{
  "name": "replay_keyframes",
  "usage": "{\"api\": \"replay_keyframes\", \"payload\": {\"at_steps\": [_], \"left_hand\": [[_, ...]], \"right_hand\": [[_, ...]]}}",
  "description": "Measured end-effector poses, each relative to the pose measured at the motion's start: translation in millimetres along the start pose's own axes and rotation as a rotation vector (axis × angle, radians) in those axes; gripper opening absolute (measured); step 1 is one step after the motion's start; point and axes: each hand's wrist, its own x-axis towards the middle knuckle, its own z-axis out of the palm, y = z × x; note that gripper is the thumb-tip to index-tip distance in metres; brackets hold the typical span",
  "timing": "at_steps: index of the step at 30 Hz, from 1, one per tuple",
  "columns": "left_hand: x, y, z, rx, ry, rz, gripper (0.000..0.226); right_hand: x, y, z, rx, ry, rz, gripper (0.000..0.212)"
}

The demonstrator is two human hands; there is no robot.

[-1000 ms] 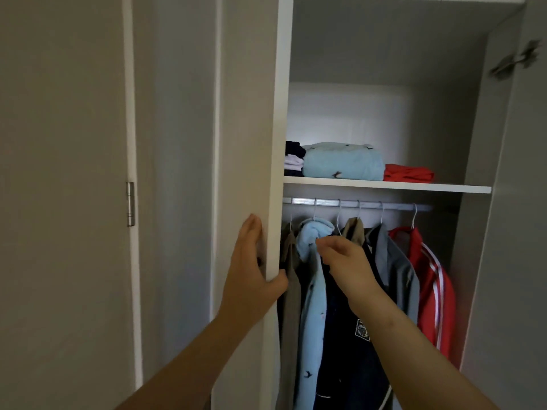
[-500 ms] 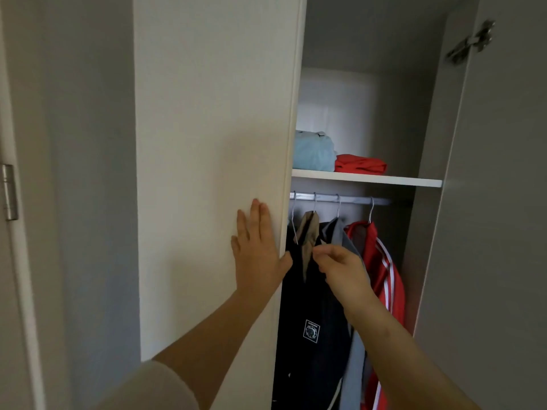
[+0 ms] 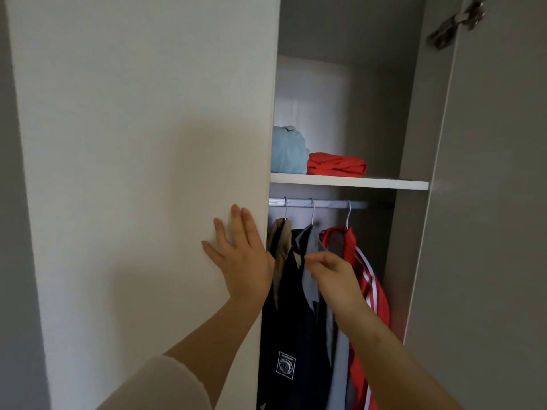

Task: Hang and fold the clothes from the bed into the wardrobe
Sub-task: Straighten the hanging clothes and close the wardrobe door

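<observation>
My left hand point(image 3: 239, 255) lies flat, fingers straight, on the white wardrobe door point(image 3: 148, 173) near its right edge. My right hand point(image 3: 328, 273) is inside the opening, its fingers curled at the collar of a grey shirt point(image 3: 310, 241). Whether they pinch the cloth I cannot tell. On the rail point(image 3: 325, 203) hang a khaki garment point(image 3: 281, 244), a dark navy jacket with a white badge point(image 3: 293, 335), the grey shirt and a red jacket with white stripes point(image 3: 370, 291). Folded light blue point(image 3: 287, 152) and red point(image 3: 337, 165) clothes lie on the shelf point(image 3: 384, 183).
The right wardrobe door point(image 3: 488, 232) stands open, with its metal hinge point(image 3: 455, 22) at the top. The left door hides the left part of the rail and shelf. A grey wall strip point(image 3: 17, 261) runs down the far left.
The left door has swung further across the opening and now hides the light blue hanging garment and the dark folded pile. My left hand went from gripping its edge to lying flat on it.
</observation>
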Motion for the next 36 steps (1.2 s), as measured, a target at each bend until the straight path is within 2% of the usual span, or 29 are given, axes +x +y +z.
{"api": "replay_keyframes", "payload": {"at_steps": [16, 20, 24, 27, 30, 34, 36], "left_hand": [[28.0, 9.4, 63.3, 0.060, 0.100, -0.040, 0.070], [30.1, 12.3, 63.6, 0.073, 0.018, -0.063, 0.071], [26.7, 13.7, 56.9, -0.092, -0.121, -0.052, 0.083], [17.7, 27.6, 27.0, -0.184, -0.155, 0.127, 0.084], [-0.5, 54.4, -2.3, -0.370, -0.260, 0.309, 0.069], [-35.3, 101.5, -46.1, -0.830, -0.383, 0.299, 0.023], [-53.1, 124.3, -63.9, -0.905, -0.433, 0.327, 0.021]], "right_hand": [[50.6, 21.6, 7.9, -0.019, 0.001, 0.037, 0.014], [50.2, 21.1, 3.2, -0.010, 0.033, 0.021, 0.013], [42.1, 12.8, -6.5, -0.041, 0.058, -0.012, 0.016], [26.9, 0.5, -24.5, -0.047, 0.114, -0.052, 0.016], [1.5, -14.4, -55.7, -0.088, 0.192, -0.104, 0.020], [-47.8, -32.5, -111.6, -0.118, 0.334, -0.164, 0.022], [-73.7, -39.4, -137.7, -0.142, 0.384, -0.169, 0.021]]}}
